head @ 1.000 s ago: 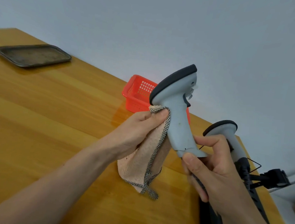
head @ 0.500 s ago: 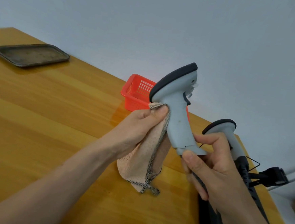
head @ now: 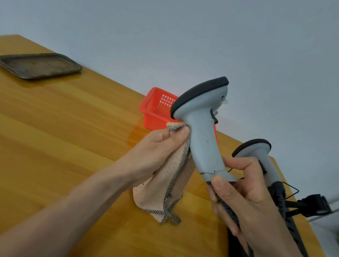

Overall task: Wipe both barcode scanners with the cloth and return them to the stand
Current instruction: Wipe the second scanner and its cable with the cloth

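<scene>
My right hand (head: 246, 201) holds a grey barcode scanner (head: 204, 129) with a black head by the base of its handle, head up. My left hand (head: 161, 148) grips a peach cloth (head: 155, 190) with a checked border and presses it against the left side of the handle, just under the head. The cloth's lower end hangs down to the wooden table (head: 62, 140). A second grey scanner (head: 258, 153) stands behind my right hand in a black stand (head: 290, 225) at the table's right edge; my hand hides part of it.
A red plastic basket (head: 156, 109) sits behind the held scanner by the wall. A dark metal tray (head: 38, 65) lies at the far left of the table. A black clamp (head: 314, 204) sticks out past the table's right edge.
The scene has barely shifted; my left hand with the cloth stays at the top of the handle, moving slightly along it. The right hand's grip is unchanged.
</scene>
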